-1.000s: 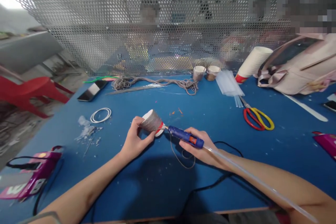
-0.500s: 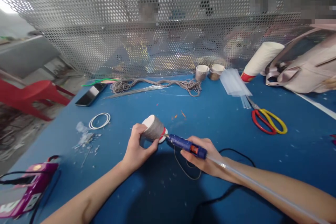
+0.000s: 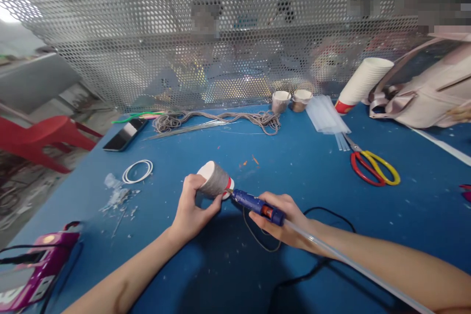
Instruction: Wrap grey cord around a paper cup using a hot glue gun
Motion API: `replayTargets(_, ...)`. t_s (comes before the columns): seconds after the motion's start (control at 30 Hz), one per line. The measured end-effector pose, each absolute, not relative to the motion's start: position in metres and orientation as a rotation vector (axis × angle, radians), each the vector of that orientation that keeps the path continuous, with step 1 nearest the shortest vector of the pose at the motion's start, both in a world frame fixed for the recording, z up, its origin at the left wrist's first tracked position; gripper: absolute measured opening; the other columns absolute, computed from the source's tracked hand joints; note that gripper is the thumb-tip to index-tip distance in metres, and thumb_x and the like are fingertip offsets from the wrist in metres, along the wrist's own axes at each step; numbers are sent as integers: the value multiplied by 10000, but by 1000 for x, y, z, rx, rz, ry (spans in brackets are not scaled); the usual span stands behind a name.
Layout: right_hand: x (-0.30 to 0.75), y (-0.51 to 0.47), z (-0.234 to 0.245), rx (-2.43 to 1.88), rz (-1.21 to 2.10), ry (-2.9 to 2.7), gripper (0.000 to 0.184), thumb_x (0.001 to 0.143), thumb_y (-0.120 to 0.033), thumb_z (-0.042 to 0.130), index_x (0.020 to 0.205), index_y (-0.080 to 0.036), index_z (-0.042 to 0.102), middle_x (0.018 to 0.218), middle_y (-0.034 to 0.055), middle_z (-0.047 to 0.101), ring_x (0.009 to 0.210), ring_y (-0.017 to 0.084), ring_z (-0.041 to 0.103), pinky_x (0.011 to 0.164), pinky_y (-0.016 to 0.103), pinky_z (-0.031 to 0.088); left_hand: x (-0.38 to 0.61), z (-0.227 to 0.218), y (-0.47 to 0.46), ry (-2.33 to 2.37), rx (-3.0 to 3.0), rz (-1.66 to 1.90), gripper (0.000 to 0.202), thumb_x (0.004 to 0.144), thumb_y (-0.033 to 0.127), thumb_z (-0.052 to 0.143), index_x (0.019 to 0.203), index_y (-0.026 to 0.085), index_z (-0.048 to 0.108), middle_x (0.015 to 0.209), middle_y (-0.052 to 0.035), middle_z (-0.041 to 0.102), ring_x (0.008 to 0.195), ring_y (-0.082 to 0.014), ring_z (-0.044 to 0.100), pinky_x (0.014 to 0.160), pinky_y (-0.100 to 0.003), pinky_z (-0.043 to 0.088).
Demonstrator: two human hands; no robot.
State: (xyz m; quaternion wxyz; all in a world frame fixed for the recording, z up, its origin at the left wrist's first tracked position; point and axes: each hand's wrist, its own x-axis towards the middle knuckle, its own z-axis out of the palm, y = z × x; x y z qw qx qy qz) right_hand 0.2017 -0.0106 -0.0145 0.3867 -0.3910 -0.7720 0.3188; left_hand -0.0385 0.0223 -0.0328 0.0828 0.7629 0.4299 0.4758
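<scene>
cup point(image 3: 215, 179) in a grey, cord-like wrap, tilted near the middle of the blue tabletop point(image 3: 176, 154), its white mouth facing up and left, its red band point(image 3: 229, 184) and narrow end facing right; i cannot tell whether it touches the surface. working through the head camera, i see my hands apart from each other, both occupied. my left hand point(image 3: 191, 208) is clamped on the cup, thumb below and fingers on the mouth side. my right hand point(image 3: 295, 213) grips a blue glue gun point(image 3: 253, 203), with a long clear glue stick point(image 3: 342, 256) trailing from its back. the nozzle is at the red band, touching or nearly so. a loose loop of thin cord point(image 3: 257, 242) hangs beneath the gun. to do this well, i would hold the nozzle low against the band, lay a thin, even line beside the last turn of wrap, rotate the cup slowly with the left hand, and leave that thumb clear of the hot tip. as for writing, pale lettering on the purple device point(image 3: 55, 260) at far left is cut off and unreadable, and the red print on the stack of paper cups point(image 3: 364, 83) is too small to read; i can make out no brand.
</scene>
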Motion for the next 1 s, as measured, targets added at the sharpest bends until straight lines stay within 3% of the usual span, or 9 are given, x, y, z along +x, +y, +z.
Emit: replayTargets(1.0,201,-9,-11,-937,636,-2039,181,863,-315,547,733,-190,532,549,-40,525,432,72,429,460,208,349,-42,-30,22,1222,2270,1410,317,716,147,679,955,226,486,862,-27,522,831,-187,525,723,-347,464)
